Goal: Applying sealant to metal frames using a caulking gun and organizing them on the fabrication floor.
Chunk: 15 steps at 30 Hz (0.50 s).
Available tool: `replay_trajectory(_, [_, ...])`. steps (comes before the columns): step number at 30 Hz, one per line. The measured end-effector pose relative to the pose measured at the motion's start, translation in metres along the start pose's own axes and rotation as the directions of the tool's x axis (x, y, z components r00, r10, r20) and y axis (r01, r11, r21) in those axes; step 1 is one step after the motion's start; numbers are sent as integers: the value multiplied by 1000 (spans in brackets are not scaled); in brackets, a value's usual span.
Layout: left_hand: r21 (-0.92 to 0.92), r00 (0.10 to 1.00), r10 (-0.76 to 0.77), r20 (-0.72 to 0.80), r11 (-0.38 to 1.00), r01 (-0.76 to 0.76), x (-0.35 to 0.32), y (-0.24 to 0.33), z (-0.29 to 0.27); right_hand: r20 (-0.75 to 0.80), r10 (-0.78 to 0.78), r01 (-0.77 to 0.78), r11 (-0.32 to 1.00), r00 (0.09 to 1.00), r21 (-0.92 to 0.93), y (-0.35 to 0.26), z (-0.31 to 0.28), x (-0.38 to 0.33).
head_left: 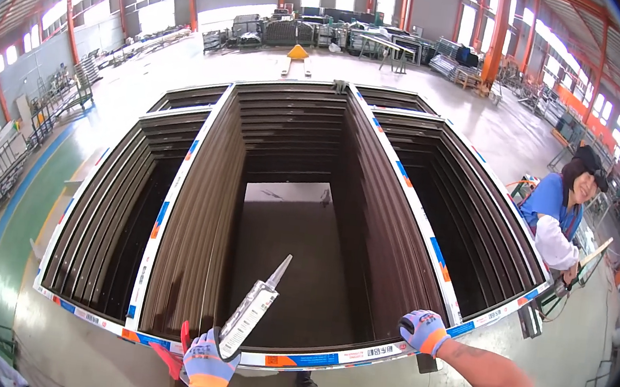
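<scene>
My left hand [210, 362], in a blue-grey and orange work glove, is closed around a caulking gun [168, 361] with red parts. Its white sealant cartridge [248, 316] points up and away, the tapered nozzle tilted to the right over the middle opening. Before me lies a stack of dark brown window frames [294, 130], the top one covered with white printed protective film. My right hand [424, 332], gloved alike, rests at the near edge of the top frame, right of the middle opening, its fingers curled over the edge.
At the right a co-worker [553, 210] in a blue vest and dark cap stands beside the stack. A yellow pallet jack [297, 54] is beyond it. Racks of metal profiles [290, 32] line the back, and an orange column [498, 39] rises at the right.
</scene>
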<state>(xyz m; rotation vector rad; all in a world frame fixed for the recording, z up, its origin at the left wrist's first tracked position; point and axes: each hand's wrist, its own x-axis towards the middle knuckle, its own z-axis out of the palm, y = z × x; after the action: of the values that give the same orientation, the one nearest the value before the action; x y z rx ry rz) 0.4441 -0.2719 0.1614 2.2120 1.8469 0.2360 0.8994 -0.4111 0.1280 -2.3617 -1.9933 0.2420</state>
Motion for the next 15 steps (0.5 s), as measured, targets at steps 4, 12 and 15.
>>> replay_trajectory(4, [59,992,67,-111,996,-61,-3,-1,8,17,-3,2,1000,1000,11,1,1,1])
replay_trajectory(12, [-25,991,94,-91,995,-97,-1,-5,-1,35,17,-19,998,999,61,-2,5,3])
replay_trajectory(15, [-36,990,110,-93,993,-114,3,-9,5,17,-5,4,999,1000,54,-4,0,1])
